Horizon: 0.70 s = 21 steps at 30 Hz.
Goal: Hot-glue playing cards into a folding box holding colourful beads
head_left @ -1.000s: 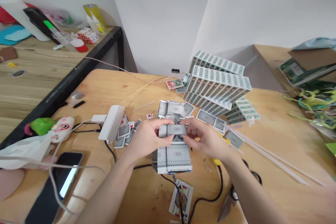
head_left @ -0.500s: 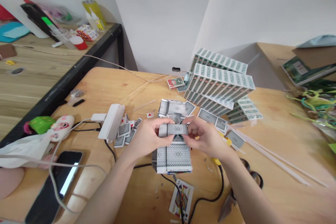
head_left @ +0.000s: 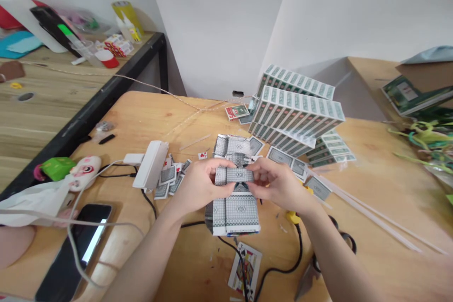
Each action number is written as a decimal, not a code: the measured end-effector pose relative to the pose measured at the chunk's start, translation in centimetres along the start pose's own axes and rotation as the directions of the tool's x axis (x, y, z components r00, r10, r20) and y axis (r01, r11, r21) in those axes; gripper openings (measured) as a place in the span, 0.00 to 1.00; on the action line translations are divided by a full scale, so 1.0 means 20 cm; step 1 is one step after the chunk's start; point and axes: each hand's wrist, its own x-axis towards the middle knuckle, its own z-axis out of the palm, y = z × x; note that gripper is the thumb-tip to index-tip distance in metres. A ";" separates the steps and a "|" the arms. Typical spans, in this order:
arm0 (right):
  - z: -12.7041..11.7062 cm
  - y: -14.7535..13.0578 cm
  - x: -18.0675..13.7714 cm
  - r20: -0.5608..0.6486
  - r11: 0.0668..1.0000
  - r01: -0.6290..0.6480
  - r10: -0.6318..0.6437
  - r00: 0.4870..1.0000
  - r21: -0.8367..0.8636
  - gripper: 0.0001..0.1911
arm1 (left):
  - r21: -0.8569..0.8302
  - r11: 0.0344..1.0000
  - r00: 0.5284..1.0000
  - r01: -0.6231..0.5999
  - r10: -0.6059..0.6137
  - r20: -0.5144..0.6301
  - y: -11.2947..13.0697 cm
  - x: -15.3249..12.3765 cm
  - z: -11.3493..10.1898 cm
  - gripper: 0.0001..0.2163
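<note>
In the middle of the table stands a model built from playing cards (head_left: 240, 210), its faces covered with grey patterned card backs. My left hand (head_left: 201, 181) pinches the left end of a folded playing-card strip (head_left: 234, 175) across the model's middle. The right end of that strip is between the thumb and fingers of my right hand (head_left: 274, 181). Small dark gaps show above and below the strip. Below the model lies a jack card (head_left: 245, 269). To the left are loose and cut cards (head_left: 169, 177), beside a white power strip (head_left: 151, 165).
Stacked card boxes (head_left: 297, 113) rise at the back right, with a single red-and-green card box (head_left: 237, 112) beside them. Scissors (head_left: 313, 264) lie under my right forearm. A phone (head_left: 74, 250), cables and a glue gun's yellow part (head_left: 293, 217) are around. Clear strips (head_left: 368, 212) lie right.
Both hands keep their pinch on the folded strip, almost in the same place. The whole view has shifted very slightly.
</note>
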 end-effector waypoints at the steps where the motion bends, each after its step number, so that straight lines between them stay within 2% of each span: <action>1: 0.00 0.00 0.00 0.007 1.000 -0.006 0.005 1.000 0.013 0.09 | 0.001 1.000 1.000 0.003 -0.003 0.003 0.00 0.00 0.00 0.15; 7: 0.01 -0.01 0.02 0.014 0.996 -0.012 0.011 1.000 0.090 0.09 | 0.016 1.000 1.000 0.007 -0.007 0.012 0.00 0.01 -0.01 0.15; 12: 0.01 -0.03 0.01 0.012 0.999 0.022 -0.022 1.000 0.024 0.08 | 0.045 0.999 1.000 0.007 -0.007 0.007 -0.01 0.01 -0.02 0.14; 18: -0.02 -0.08 0.01 0.114 0.994 -0.095 0.101 0.988 -0.059 0.15 | 0.039 0.999 1.000 0.014 -0.015 0.007 0.01 0.00 -0.02 0.14; 21: -0.01 -0.07 0.03 0.094 0.997 -0.068 0.071 0.993 -0.041 0.13 | 0.034 0.999 1.000 0.005 -0.005 -0.004 0.01 0.00 -0.02 0.14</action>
